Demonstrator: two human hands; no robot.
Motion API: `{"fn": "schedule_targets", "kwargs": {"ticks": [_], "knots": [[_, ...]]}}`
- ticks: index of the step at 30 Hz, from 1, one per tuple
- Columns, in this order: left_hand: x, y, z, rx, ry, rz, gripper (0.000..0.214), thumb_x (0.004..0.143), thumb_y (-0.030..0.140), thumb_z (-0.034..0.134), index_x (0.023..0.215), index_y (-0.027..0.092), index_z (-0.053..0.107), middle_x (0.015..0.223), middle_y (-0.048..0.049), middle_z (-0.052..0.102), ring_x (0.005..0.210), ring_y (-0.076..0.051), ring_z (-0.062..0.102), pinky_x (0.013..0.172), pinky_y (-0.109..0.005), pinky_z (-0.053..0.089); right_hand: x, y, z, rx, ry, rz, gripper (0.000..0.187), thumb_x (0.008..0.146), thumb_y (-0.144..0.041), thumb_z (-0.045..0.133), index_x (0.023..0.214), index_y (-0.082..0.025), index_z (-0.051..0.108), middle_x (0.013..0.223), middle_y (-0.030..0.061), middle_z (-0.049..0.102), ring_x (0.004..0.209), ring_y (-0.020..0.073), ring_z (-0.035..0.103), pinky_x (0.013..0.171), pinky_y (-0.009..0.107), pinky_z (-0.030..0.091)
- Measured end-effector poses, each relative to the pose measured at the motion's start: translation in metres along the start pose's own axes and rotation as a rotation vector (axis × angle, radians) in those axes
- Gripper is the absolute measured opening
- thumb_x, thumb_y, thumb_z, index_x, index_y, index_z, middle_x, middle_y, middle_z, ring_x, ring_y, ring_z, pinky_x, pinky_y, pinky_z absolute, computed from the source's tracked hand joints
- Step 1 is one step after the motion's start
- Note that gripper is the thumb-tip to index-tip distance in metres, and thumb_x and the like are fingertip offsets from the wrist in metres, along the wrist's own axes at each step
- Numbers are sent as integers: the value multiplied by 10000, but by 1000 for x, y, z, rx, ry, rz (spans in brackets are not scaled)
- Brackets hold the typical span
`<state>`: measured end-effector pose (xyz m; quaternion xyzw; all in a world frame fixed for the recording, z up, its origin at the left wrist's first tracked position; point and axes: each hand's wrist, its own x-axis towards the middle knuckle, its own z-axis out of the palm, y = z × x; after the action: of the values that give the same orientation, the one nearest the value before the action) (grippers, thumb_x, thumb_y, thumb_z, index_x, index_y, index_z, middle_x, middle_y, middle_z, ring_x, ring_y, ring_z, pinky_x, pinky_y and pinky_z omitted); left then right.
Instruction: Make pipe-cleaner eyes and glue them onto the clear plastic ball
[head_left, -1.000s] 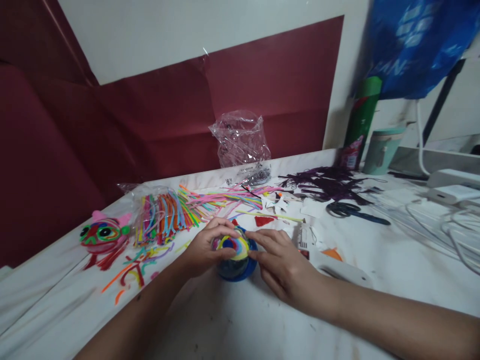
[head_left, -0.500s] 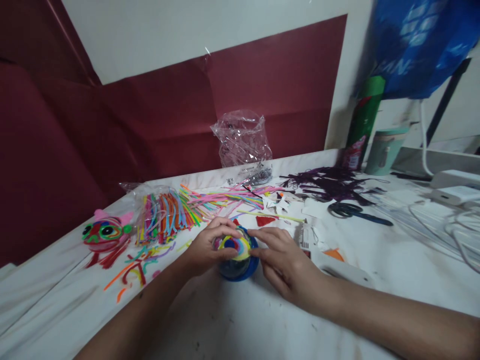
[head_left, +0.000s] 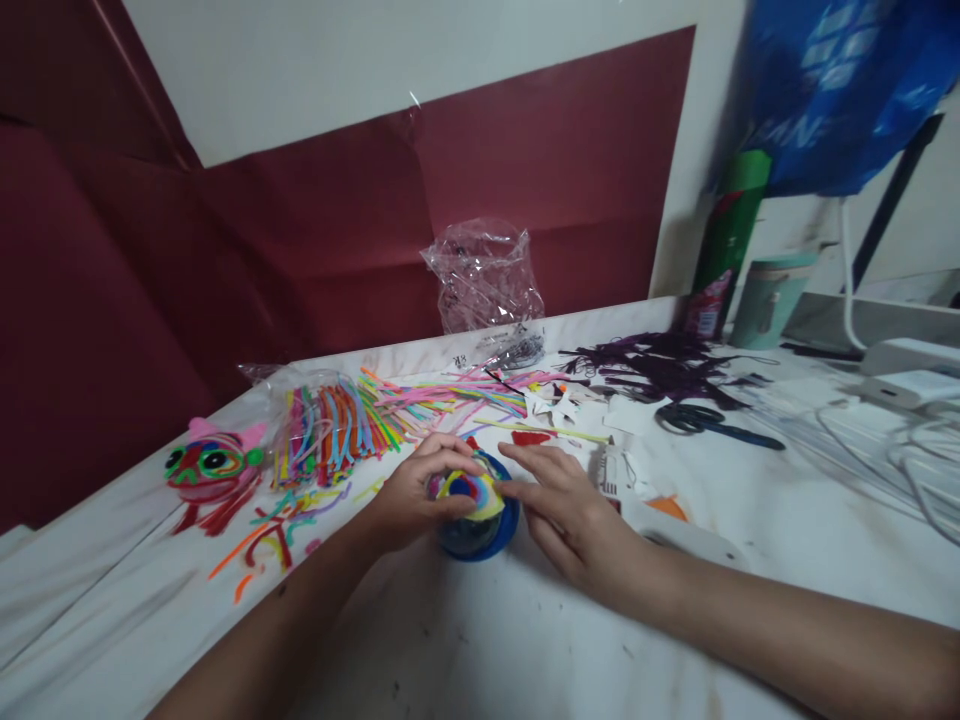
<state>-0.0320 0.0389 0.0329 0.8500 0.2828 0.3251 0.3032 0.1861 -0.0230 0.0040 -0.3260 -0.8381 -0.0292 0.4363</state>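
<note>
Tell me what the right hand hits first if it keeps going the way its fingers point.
The right hand points left, its fingertips already at the striped ball on the blue dish. It would press into the ball first, with the left hand behind it.

a rainbow-swirled ball (head_left: 469,492) on a blue lid (head_left: 480,535); black scissors (head_left: 712,422); dark purple scraps (head_left: 660,365).

Bare white table (head_left: 465,640) lies open along the lower frame. Pipe cleaners (head_left: 337,425) crowd the centre left, scissors (head_left: 712,422) and cables (head_left: 900,450) clutter the right.
</note>
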Motion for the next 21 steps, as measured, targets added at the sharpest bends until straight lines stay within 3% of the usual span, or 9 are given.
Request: {"fn": "schedule_targets", "kwargs": {"ticks": [6,13,18,21], "knots": [[0,1,0,-16,12,-12,365,701,503,694,929,219,707,1058,-79,548,1035,-239,508,966,-379,365,0,3,-4,24,108,-8,274,801,-38,446,942,-179,634,1157,129,608,1072,270,493,869,510,439],[0,-3,-1,-15,15,-1,387,702,513,689,937,206,701,1057,-84,545,1049,-239,507,967,-374,364,-3,1,-1,-83,32,-211,295,781,-63,458,1016,-153,613,1210,149,596,1061,289,501,796,479,456],[0,-3,-2,0,3,-8,384,698,503,697,949,213,699,1077,-83,543,1058,-240,509,976,-374,364,-4,2,1,8,97,-98,288,797,-52,450,1019,-182,578,1177,132,595,1066,266,495,855,480,429],[0,-2,-2,1,3,-31,371,699,500,696,935,213,702,1080,-83,545,1045,-244,513,978,-386,368,-2,4,1,61,144,44,159,835,-100,466,931,-202,540,1039,111,623,970,240,537,823,439,449]]}}
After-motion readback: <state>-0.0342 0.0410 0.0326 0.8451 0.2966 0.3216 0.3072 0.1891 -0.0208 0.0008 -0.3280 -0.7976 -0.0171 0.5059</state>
